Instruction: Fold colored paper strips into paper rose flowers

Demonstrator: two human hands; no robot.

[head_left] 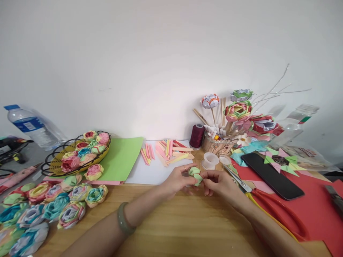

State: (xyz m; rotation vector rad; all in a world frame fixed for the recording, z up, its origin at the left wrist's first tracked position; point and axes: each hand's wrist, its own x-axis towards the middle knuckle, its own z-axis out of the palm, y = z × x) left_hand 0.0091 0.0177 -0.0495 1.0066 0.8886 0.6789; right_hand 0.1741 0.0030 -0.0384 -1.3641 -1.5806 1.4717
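Just above the wooden tabletop (160,223), the left hand (177,181) and the right hand (221,183) come close together, thumbs and fingertips pinching a folded paper piece (197,176) between them. It is pale green, small and rounded, layered in overlapping folds, with thin reddish lines between some.

Remotely, I see a matt paper piece (197,177) (lower centre), smooth wooden table (166,221) (bottom), glossy phone (273,175) (right), clear plastic bottle (30,125) (left).
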